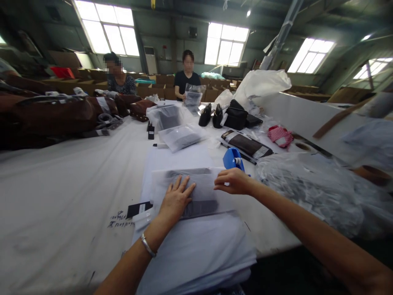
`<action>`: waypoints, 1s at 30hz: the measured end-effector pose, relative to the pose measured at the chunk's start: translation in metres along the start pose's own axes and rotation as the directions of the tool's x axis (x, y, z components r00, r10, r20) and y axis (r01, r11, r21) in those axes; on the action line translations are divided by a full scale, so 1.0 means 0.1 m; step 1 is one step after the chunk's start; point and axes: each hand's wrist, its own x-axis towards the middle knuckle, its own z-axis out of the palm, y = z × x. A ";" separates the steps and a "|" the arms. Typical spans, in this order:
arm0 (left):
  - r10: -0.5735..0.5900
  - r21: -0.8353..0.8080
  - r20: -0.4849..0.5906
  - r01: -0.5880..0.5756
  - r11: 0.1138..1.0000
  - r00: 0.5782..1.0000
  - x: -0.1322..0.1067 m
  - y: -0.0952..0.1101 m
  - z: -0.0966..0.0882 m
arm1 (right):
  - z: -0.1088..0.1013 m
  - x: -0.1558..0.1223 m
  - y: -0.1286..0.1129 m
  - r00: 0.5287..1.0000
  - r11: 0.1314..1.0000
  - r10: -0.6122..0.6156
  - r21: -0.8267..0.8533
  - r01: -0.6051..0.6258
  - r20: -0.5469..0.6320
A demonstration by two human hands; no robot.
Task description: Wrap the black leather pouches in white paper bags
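Note:
In the head view a flat dark item wrapped in translucent white paper (202, 188) lies in front of me on a stack of white paper sheets (196, 246). My left hand (176, 200) rests flat on the wrapping, fingers spread, a silver bangle on its wrist. At the wrapping's right edge, my right hand (231, 181) is closed in a pinch; what its fingertips hold is too small to make out. Just beyond that hand stands a blue tape dispenser (233, 159). A black tag (139, 209) sticks out left of the wrapped item.
Frosted bags (181, 137) with dark contents lie ahead. Brown leather bags (58, 119) are piled at the left. Black bags (236, 116), a packed dark wallet-like item (247, 145) and crumpled clear plastic (307, 188) occupy the right. Across the table a person (188, 78) handles a clear bag; another person (121, 78) is farther left.

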 end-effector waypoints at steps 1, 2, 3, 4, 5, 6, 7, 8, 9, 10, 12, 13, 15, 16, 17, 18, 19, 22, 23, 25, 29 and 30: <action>0.001 0.001 -0.004 -0.001 1.000 1.000 0.00 0.00 0.00 | 0.03 0.13 0.04 0.999 1.000 -0.002 -0.003 0.002 0.032; 0.002 0.002 -0.008 -0.002 1.000 1.000 0.00 0.00 0.01 | 0.05 0.25 0.08 0.998 1.000 -0.003 -0.017 0.004 0.069; 0.002 0.002 -0.009 -0.002 1.000 1.000 0.00 0.00 0.01 | 0.06 0.36 0.12 0.994 0.999 -0.001 -0.043 0.005 0.111; 0.002 0.000 -0.009 -0.002 1.000 1.000 0.00 0.00 0.02 | 0.07 0.47 0.16 0.987 0.997 0.007 -0.077 0.005 0.160; 0.002 -0.001 -0.006 -0.002 1.000 1.000 0.00 0.00 0.02 | 0.07 0.56 0.19 0.977 0.993 0.021 -0.116 0.004 0.213; 0.001 -0.003 -0.004 -0.001 1.000 1.000 0.00 0.00 0.03 | 0.06 0.64 0.20 0.964 0.988 0.040 -0.154 0.002 0.264; 0.000 -0.005 -0.004 0.000 1.000 1.000 0.00 0.00 0.04 | 0.05 0.71 0.21 0.948 0.982 0.059 -0.190 0.001 0.311; 0.000 -0.007 -0.007 0.000 1.000 1.000 0.00 -0.01 0.05 | 0.04 0.77 0.21 0.933 0.975 0.078 -0.222 0.001 0.350; -0.001 -0.008 -0.011 0.001 1.000 1.000 0.00 -0.01 0.05 | 0.03 0.81 0.21 0.921 0.968 0.097 -0.250 0.001 0.378; -0.005 -0.009 -0.017 0.005 1.000 1.000 0.00 -0.01 0.06 | 0.02 0.84 0.21 0.912 0.961 0.118 -0.275 -0.006 0.393; -0.010 -0.008 -0.022 0.010 1.000 1.000 0.00 -0.01 0.08 | 0.02 0.88 0.21 0.902 0.948 0.168 -0.317 -0.037 0.398; -0.012 -0.007 -0.023 0.011 1.000 1.000 0.00 -0.01 0.09 | 0.03 0.89 0.24 0.900 0.941 0.196 -0.332 -0.061 0.389; -0.014 -0.005 -0.019 0.014 1.000 1.000 0.00 -0.01 0.10 | 0.05 0.89 0.34 0.901 0.930 0.249 -0.348 -0.119 0.356; -0.014 -0.005 -0.017 0.014 1.000 1.000 0.00 -0.01 0.10 | 0.06 0.87 0.41 0.899 0.922 0.290 -0.348 -0.170 0.327; -0.014 -0.005 -0.016 0.014 1.000 1.000 -0.01 -0.01 0.10 | 0.07 0.84 0.49 0.893 0.906 0.347 -0.349 -0.240 0.287; -0.015 -0.005 -0.015 0.015 1.000 1.000 -0.01 -0.01 0.09 | 0.07 0.79 0.58 0.878 0.879 0.416 -0.351 -0.322 0.237; -0.015 -0.005 -0.015 0.014 1.000 1.000 -0.01 -0.01 0.09 | 0.06 0.73 0.66 0.852 0.841 0.491 -0.354 -0.409 0.183; -0.013 -0.007 -0.013 0.013 1.000 1.000 -0.01 -0.01 0.08 | 0.01 0.40 0.84 0.758 0.709 0.652 -0.368 -0.601 0.020; -0.013 -0.007 -0.011 0.013 1.000 1.000 -0.01 0.00 0.08 | 0.00 0.26 0.87 0.733 0.678 0.679 -0.360 -0.641 -0.027; -0.013 -0.005 -0.010 0.013 1.000 1.000 -0.01 0.00 0.08 | 0.00 -0.07 0.88 0.656 0.614 0.739 -0.243 -0.751 -0.158; -0.012 0.007 -0.021 0.012 1.000 1.000 -0.01 0.00 0.09 | 0.12 -0.66 0.82 0.317 0.388 0.918 0.379 -0.841 -0.237; -0.009 0.009 -0.025 0.010 1.000 1.000 -0.01 0.00 0.10 | 0.18 -0.76 0.79 0.263 0.324 0.945 0.477 -0.817 -0.191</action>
